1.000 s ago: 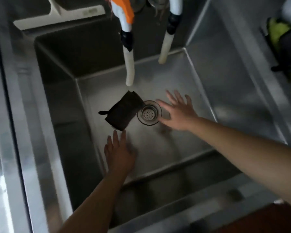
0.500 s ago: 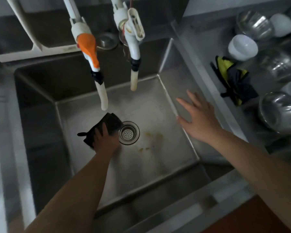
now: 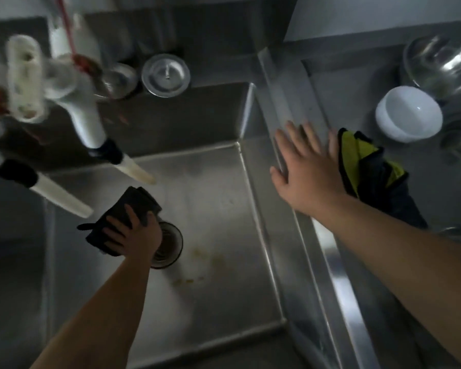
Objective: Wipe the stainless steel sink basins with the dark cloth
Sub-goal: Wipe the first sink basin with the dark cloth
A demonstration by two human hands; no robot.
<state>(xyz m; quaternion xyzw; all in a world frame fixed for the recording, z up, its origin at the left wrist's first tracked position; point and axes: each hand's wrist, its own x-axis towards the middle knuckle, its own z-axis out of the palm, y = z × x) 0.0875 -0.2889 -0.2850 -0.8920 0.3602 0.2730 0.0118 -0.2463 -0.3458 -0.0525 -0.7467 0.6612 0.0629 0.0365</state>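
The dark cloth (image 3: 133, 206) lies folded on the floor of the stainless steel sink basin (image 3: 224, 209), just left of the round drain strainer (image 3: 171, 245). My left hand (image 3: 133, 235) presses down on the cloth's near half, fingers spread over it. Yellowish stains (image 3: 197, 265) mark the basin floor to the right of the drain. My right hand (image 3: 306, 169) rests flat, fingers apart, on the steel divider ridge (image 3: 328, 262) between this basin and the one to the right. It holds nothing.
Two white faucet spouts (image 3: 96, 134) hang over the basin's back left. Drain lids (image 3: 165, 75) sit on the back ledge. In the right basin lie a yellow-and-dark cloth (image 3: 370, 166), a white bowl (image 3: 407, 115) and several steel bowls (image 3: 439, 65).
My left hand moved forward onto the dark cloth and now presses it. My right hand left the basin floor and came to rest on the right divider ridge. The view shifted right.
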